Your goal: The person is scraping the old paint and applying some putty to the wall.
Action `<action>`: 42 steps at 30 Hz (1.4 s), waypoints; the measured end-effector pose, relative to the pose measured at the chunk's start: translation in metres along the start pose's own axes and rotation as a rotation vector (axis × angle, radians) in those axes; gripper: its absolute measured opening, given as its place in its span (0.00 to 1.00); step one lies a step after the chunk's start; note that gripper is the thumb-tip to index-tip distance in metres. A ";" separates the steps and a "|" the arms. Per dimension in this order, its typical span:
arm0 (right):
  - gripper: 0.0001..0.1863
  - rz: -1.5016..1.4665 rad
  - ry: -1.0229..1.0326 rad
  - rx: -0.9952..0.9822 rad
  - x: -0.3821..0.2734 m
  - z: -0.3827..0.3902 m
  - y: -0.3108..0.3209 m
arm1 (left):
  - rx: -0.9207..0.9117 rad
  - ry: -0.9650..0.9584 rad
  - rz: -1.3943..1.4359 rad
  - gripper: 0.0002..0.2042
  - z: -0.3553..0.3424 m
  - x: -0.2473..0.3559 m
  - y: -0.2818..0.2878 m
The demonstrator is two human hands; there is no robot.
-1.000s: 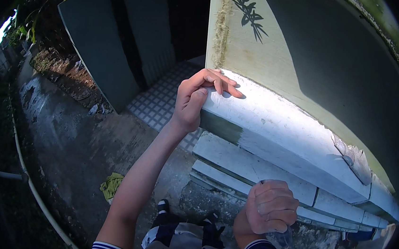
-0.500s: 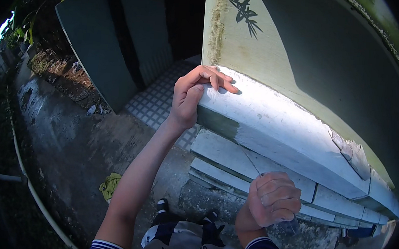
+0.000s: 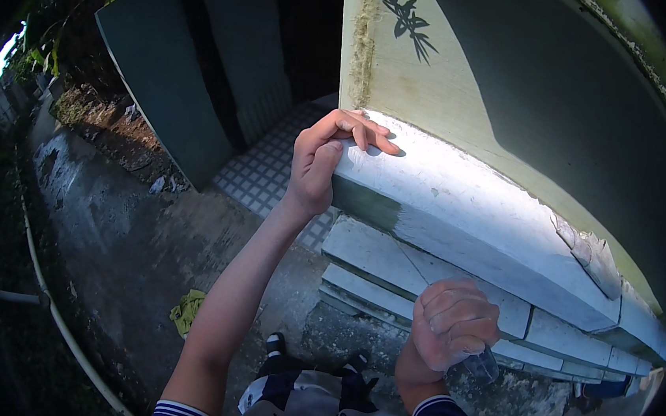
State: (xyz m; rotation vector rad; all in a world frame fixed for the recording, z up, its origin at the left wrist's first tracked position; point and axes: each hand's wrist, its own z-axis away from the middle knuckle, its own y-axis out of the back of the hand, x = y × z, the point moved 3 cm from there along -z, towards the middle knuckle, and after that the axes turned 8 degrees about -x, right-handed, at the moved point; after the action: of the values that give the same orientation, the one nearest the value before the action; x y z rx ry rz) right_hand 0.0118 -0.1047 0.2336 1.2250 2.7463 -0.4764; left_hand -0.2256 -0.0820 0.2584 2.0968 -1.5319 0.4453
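Note:
My left hand [image 3: 329, 156] rests on the near left corner of a white-topped ledge [image 3: 461, 191], its fingers loosely bent and apart, holding nothing. Lower and to the right, my right hand [image 3: 455, 323] is closed in a fist round a clear plastic thing [image 3: 481, 367]. Its rounded end sticks out below the fist; the rest is hidden, so I cannot tell its kind. From the top of the fist a thin line [image 3: 415, 264] slants up left toward the ledge's front face; I cannot tell whether it is liquid or solid. That face has a darker greenish patch [image 3: 365, 203] at its left end.
White-edged steps [image 3: 422, 271] lie below the ledge, and a pale green wall [image 3: 423, 81] rises behind it. A loose grey flake [image 3: 593, 262] lies along the ledge. A dark panel [image 3: 162, 74], tiled floor [image 3: 262, 158], yellow-green cloth [image 3: 185, 311] and long pipe [image 3: 61, 331] are left.
My right hand has shifted slightly left and up, and its wrist has turned a little. More of the clear plastic end shows below it. My left hand keeps its place on the ledge.

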 end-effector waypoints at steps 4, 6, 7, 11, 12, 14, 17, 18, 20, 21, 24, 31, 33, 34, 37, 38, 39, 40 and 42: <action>0.21 0.061 0.083 0.026 -0.005 0.003 0.005 | 0.005 0.006 -0.020 0.10 -0.001 0.002 -0.007; 0.21 0.027 0.013 0.024 -0.001 0.001 0.005 | -0.019 -0.016 -0.004 0.10 -0.002 0.000 -0.002; 0.21 0.025 0.013 0.025 -0.005 0.001 0.004 | -0.019 -0.015 -0.006 0.10 0.000 0.001 -0.002; 0.21 0.020 0.017 0.010 0.000 0.003 0.001 | -0.005 0.010 0.010 0.10 0.001 -0.003 -0.001; 0.21 0.028 -0.034 0.046 0.004 0.005 0.001 | -0.020 0.001 0.009 0.10 0.000 -0.002 -0.001; 0.21 0.020 0.012 0.010 -0.007 0.003 0.004 | -0.007 -0.001 -0.013 0.10 0.001 0.000 -0.003; 0.21 0.023 0.026 -0.014 -0.001 0.003 0.001 | 0.003 -0.003 -0.032 0.10 -0.001 0.002 -0.002; 0.21 0.038 -0.009 -0.003 0.002 0.003 0.001 | 0.002 -0.001 -0.024 0.10 -0.001 0.002 -0.003; 0.21 0.029 0.007 -0.020 0.001 0.004 0.002 | 0.001 0.001 -0.021 0.10 -0.001 0.001 -0.003; 0.21 0.018 0.025 -0.038 0.001 0.005 0.001 | 0.000 0.001 -0.019 0.10 -0.001 0.000 -0.001; 0.21 0.056 0.056 -0.019 -0.002 0.001 0.000 | 0.008 0.022 -0.056 0.10 0.002 0.000 -0.001; 0.18 0.018 -0.039 -0.015 -0.003 0.002 0.004 | -0.010 -0.018 -0.044 0.09 0.000 0.001 -0.003; 0.17 0.000 -0.178 -0.061 0.004 0.006 -0.001 | 0.002 0.001 -0.008 0.09 0.000 0.000 0.000; 0.17 0.025 -0.040 -0.059 -0.005 0.006 -0.002 | 0.000 0.000 -0.011 0.09 0.001 -0.001 0.002; 0.18 0.115 0.089 -0.028 -0.012 0.003 -0.001 | -0.007 -0.023 -0.048 0.09 0.000 -0.001 -0.004; 0.18 0.073 0.054 -0.050 -0.009 0.000 -0.001 | 0.000 -0.018 -0.035 0.09 -0.001 -0.001 -0.004; 0.18 0.031 0.019 -0.073 -0.008 -0.002 -0.001 | 0.007 -0.013 -0.022 0.09 -0.001 0.000 -0.004; 0.18 0.031 0.020 -0.072 -0.010 -0.003 0.000 | 0.006 -0.013 -0.021 0.09 -0.002 0.000 -0.003; 0.18 -0.003 0.060 -0.041 -0.014 -0.004 0.005 | -0.003 -0.026 -0.040 0.09 0.000 -0.001 -0.002</action>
State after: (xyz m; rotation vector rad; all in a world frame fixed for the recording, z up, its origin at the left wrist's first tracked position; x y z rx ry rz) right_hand 0.0247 -0.1102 0.2391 1.2460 2.7930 -0.3871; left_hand -0.2238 -0.0805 0.2576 2.1349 -1.5013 0.4030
